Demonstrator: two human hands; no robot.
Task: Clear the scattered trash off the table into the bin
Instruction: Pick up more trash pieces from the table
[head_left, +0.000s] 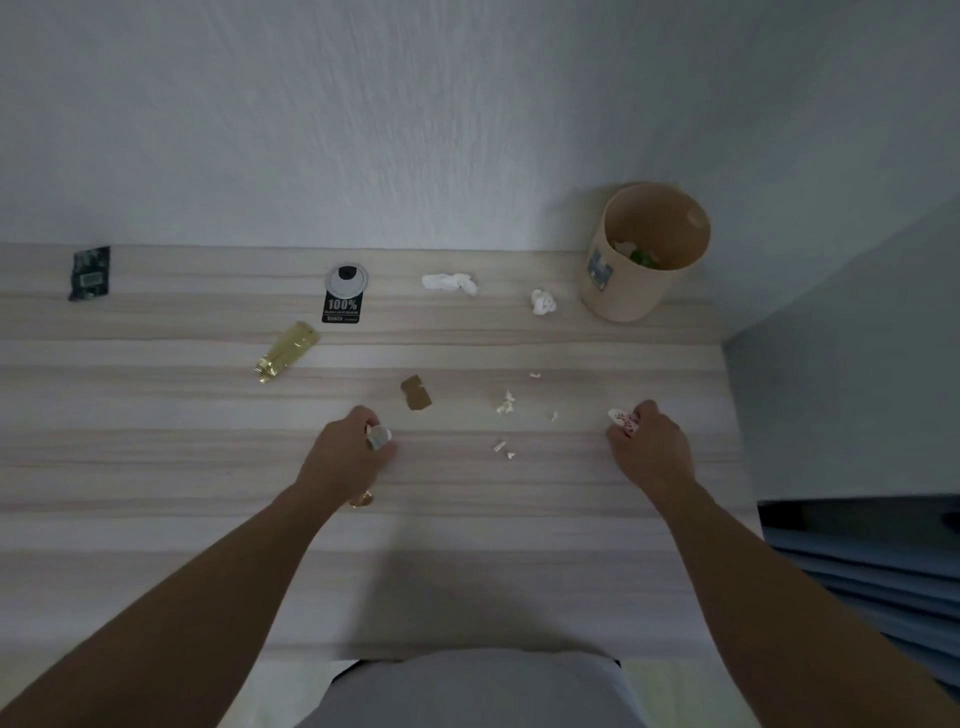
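- The left hand (353, 447) has its fingers curled round a small crumpled wrapper (378, 435), silvery white and creased.
- The right hand (649, 441) pinches a printed wrapper (623, 420), a white, rounded scrap with red marks that sticks out past the fingertips.
- The bin (628, 296) stands well ahead of the right hand. It is a smooth beige cylinder with a blue sticker on its wall and holds white and green scraps.
- Between the two hands lie paper crumbs (505, 402), which are tiny, white and torn.
- Just ahead of the left hand is a brown card scrap (415, 392), flat and matt with a notched edge.
- Further ahead and to that hand's left lies a gold foil wrapper (285, 351), long, shiny and crinkled.
- Beyond it are a black tag (341, 307) printed "100%" and a round metal grommet (346, 278), the two touching.
- Far to the left of the left hand is a dark green packet (90, 273), glossy and rectangular.
- Ahead of the hands, towards the bin, are a crumpled tissue (449, 282) and a tissue ball (543, 301), both soft and white.
- A gold scrap (362, 500) shows under the left wrist.
- The table (156, 467) is pale laminate with striped wood grain.
- The wall (415, 130) behind the table is white and finely textured, and the room is dim.
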